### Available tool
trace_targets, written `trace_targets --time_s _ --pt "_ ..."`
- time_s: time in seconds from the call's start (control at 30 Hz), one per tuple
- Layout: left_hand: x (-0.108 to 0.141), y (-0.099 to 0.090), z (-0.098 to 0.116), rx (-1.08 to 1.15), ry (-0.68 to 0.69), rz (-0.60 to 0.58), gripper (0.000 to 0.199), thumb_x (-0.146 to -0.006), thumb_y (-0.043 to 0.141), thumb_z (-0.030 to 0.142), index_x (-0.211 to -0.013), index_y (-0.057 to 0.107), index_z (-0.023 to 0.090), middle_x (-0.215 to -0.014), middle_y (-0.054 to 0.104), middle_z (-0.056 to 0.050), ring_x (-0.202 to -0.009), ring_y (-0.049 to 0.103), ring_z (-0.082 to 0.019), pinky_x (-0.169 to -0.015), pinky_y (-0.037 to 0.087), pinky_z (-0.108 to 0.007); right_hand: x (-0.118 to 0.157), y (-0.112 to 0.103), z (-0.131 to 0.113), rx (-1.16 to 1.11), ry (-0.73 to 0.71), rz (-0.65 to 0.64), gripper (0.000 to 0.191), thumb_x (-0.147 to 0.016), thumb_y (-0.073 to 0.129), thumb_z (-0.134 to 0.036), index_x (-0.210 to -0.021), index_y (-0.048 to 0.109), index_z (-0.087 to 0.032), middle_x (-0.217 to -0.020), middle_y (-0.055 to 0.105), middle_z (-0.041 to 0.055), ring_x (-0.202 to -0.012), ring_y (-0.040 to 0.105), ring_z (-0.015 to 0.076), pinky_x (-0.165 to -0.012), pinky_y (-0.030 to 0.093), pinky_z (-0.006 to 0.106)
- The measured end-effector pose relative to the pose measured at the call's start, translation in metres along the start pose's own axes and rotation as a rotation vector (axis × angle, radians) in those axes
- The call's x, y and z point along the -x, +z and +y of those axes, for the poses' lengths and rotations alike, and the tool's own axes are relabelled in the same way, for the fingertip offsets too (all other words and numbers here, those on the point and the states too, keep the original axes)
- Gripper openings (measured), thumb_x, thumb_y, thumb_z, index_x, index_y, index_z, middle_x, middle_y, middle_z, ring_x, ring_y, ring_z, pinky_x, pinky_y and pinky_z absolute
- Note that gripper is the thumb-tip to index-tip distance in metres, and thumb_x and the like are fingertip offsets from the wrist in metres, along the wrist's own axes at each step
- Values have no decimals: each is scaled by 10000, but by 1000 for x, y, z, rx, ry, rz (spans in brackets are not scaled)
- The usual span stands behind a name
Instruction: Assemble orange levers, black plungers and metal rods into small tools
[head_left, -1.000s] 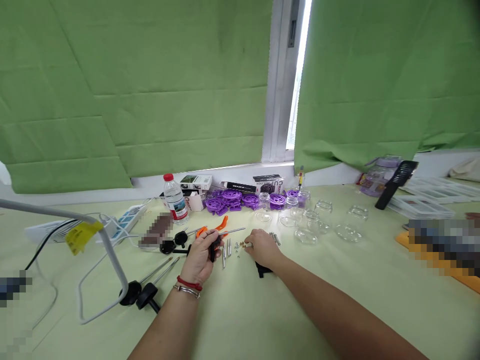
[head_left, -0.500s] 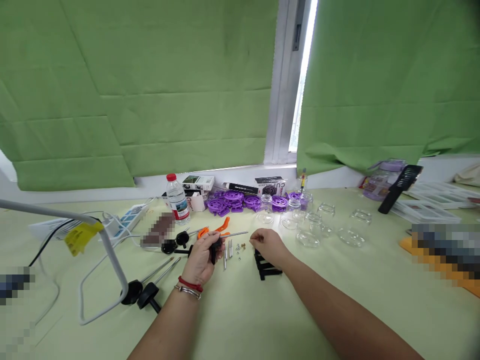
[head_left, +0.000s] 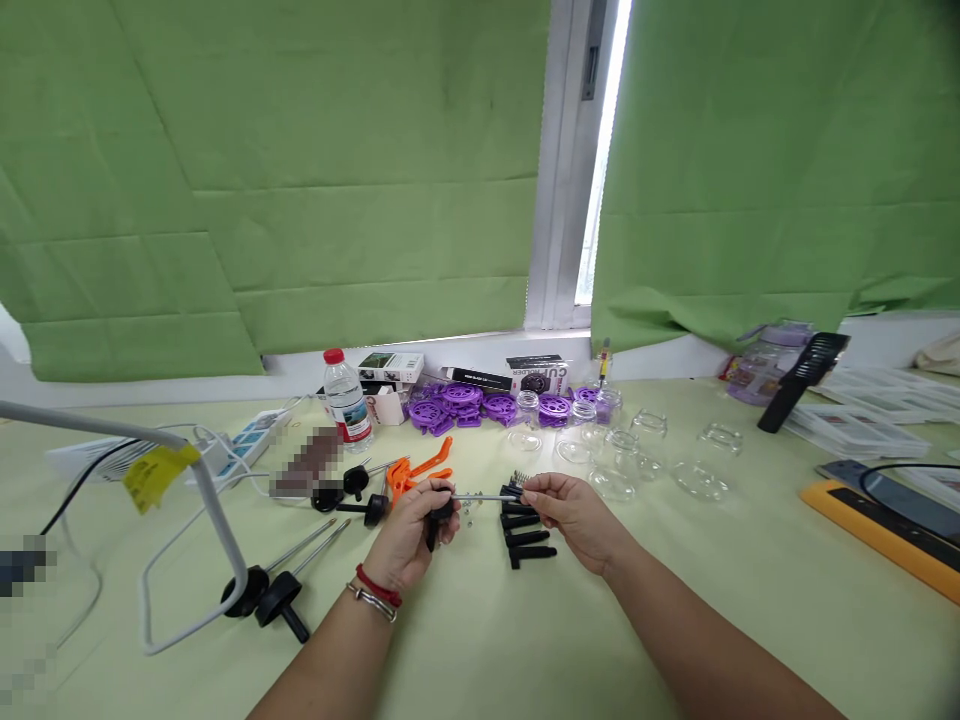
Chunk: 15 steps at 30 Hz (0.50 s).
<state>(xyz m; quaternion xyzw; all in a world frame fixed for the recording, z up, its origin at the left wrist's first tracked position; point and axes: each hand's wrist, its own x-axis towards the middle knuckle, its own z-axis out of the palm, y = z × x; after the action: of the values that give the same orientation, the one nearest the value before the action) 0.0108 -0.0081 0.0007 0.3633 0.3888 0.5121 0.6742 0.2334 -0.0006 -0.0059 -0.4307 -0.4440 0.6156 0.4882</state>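
Note:
My left hand [head_left: 409,528] is closed around a black knob-like handle [head_left: 441,508] with a thin metal rod [head_left: 484,497] pointing right. At the rod's far end, the fingers of my right hand [head_left: 576,515] are pinched together; whatever small thing they may hold is hidden. Below the rod, several black plastic pieces [head_left: 530,538] lie in a row, partly behind my right fingertips. Small springs [head_left: 520,478] sit just beyond them. Tiny metal bits [head_left: 469,514] are scattered beside my left fingers. Orange plastic parts [head_left: 409,475] lie behind my left hand.
More black-handled rods [head_left: 279,598] lie at the left, near a white metal stand [head_left: 225,510]. A water bottle [head_left: 347,402], purple plastic parts [head_left: 457,405] and boxes [head_left: 538,374] line the back. Clear glass jars [head_left: 615,470] stand right of centre; an orange-edged device [head_left: 874,530] lies far right.
My right hand has moved down and right, to the rod's tip. The rod now lies nearly level across the black pieces. The view has shifted slightly, and the springs have come into sight.

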Motion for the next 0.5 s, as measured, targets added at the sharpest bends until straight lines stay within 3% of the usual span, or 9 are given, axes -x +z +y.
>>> trace_targets --time_s 0.5 --pt "6 8 5 10 -39 44 242 -658 683 201 -862 562 153 -660 622 -20 -513 570 -107 -453 396 -196 5 3 7 185 -96 -23 302 -648 728 -412 -780 645 -153 -716 606 1 -689 511 122 -669 384 261"
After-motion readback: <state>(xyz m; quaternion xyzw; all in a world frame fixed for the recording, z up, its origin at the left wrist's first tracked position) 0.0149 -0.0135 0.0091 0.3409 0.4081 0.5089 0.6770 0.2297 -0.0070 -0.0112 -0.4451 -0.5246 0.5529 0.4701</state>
